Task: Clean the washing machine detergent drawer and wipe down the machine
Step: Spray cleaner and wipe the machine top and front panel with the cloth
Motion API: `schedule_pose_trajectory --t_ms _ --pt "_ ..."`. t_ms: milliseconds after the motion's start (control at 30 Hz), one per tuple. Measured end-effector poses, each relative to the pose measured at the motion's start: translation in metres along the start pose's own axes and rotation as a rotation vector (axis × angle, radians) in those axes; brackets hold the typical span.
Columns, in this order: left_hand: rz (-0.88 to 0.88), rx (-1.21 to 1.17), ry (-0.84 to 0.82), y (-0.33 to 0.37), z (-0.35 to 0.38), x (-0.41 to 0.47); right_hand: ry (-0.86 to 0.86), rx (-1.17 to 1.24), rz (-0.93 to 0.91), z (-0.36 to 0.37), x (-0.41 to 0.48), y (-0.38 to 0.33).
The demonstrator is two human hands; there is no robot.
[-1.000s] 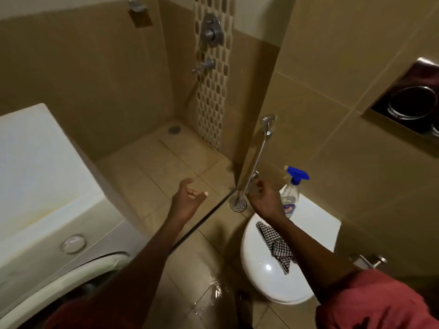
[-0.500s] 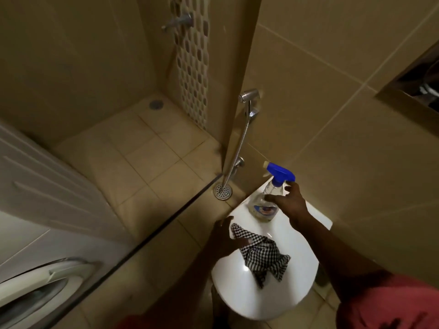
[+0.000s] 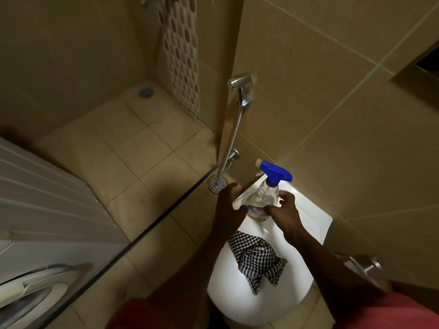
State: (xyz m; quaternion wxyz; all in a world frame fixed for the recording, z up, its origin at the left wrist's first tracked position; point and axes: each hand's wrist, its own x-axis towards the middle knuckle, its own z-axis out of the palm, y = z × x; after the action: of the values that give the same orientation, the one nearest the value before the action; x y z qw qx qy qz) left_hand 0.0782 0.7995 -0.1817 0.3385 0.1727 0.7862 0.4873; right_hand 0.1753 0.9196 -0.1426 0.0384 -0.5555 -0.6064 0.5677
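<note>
Both your arms reach forward over the toilet lid [image 3: 273, 302]. Right hand [image 3: 286, 214]: thumb and fingers curled round the spray bottle [image 3: 262, 200], which stands upright at the lid's back. Left hand [image 3: 229, 210]: just beside the bottle's left side, blurred, so its grip cannot be told. Bottle label is blue and red, unreadable. Checked cloth [image 3: 256, 260] lies crumpled on the lid. Washing machine [image 3: 35, 233] sits lower left, well apart.
</note>
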Motion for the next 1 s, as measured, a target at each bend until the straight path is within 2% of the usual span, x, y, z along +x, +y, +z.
schedule_pose_trajectory --t_ms 100,200,333,433,500,567,667,833,933,1000 --pt "0.064 -0.089 -0.084 0.032 0.012 0.016 0.009 -0.155 0.068 -0.01 -0.011 0.038" --pt "0.062 -0.159 -0.119 0.052 0.036 0.017 -0.178 -0.457 0.032 -0.01 -0.016 0.072" --pt "0.019 -0.233 -0.042 0.057 0.059 0.024 -0.431 -0.803 0.028 0.002 -0.007 0.094" --pt "0.022 -0.21 -0.029 0.056 0.066 0.028 -0.466 -0.925 -0.018 0.015 -0.011 0.103" --pt "0.027 -0.186 -0.011 0.054 0.069 0.027 -0.429 -1.066 -0.044 0.02 -0.014 0.11" --pt "0.03 -0.176 0.0 0.055 0.068 0.026 -0.37 -1.056 -0.079 0.022 -0.015 0.113" --pt "0.021 -0.233 0.038 0.053 0.062 0.028 -0.297 -0.912 -0.013 0.017 -0.015 0.106" --pt "0.034 -0.302 0.147 0.066 0.029 0.024 -0.149 -0.703 0.037 -0.004 -0.004 0.06" --pt "0.093 -0.344 0.263 0.076 -0.008 0.01 -0.163 -0.633 -0.016 0.004 -0.008 0.034" --pt "0.137 -0.336 0.364 0.084 -0.039 0.001 -0.232 -0.7 -0.019 0.014 -0.014 0.024"
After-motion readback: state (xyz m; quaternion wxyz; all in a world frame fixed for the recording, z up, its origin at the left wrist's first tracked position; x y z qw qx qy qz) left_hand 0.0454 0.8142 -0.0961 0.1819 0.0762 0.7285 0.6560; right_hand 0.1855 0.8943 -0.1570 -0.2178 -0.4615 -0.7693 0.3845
